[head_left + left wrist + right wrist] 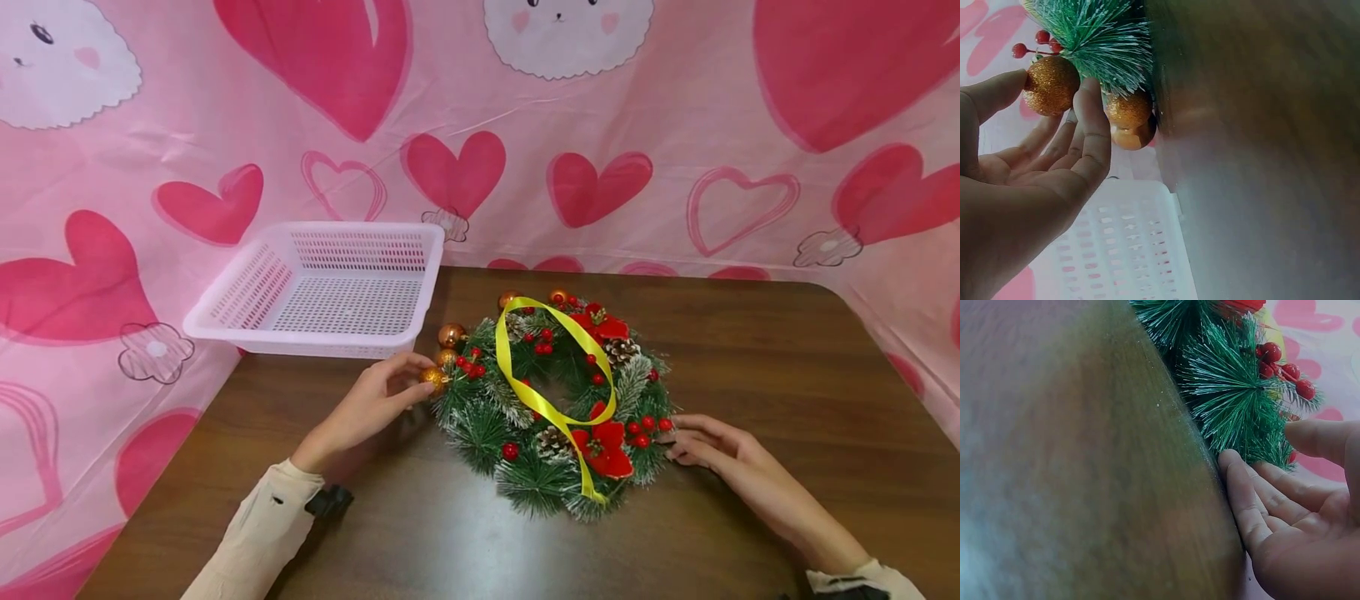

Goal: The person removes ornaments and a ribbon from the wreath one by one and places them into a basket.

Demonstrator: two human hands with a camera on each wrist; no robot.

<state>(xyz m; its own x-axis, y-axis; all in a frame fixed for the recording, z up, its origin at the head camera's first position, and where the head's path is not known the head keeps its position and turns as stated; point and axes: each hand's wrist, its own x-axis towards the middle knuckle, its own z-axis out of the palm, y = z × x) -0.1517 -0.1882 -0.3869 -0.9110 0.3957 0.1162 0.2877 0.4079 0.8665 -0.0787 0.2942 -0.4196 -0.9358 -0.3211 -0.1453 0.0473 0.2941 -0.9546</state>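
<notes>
A green Christmas wreath (pixel 480 433) with red berries, red flowers, pine cones and frosted needles lies on the brown table. Across its top and centre loops a yellow ribbon (pixel 504 350). At the wreath's left edge my left hand (pixel 367 408) pinches a gold glitter bauble (pixel 1052 86) between thumb and fingertip. More gold and copper baubles (pixel 1129 109) sit beside it on the wreath's rim. My right hand (pixel 731 462) is at the right edge, its fairly straight fingers (pixel 1247 503) touching or very near the green needles, the thumb apart above them.
A white plastic basket (pixel 322 340) with slotted walls stands at the back left of the table (pixel 750 358), close to the left hand. Behind the table hangs a pink cloth (pixel 525 117) printed with hearts.
</notes>
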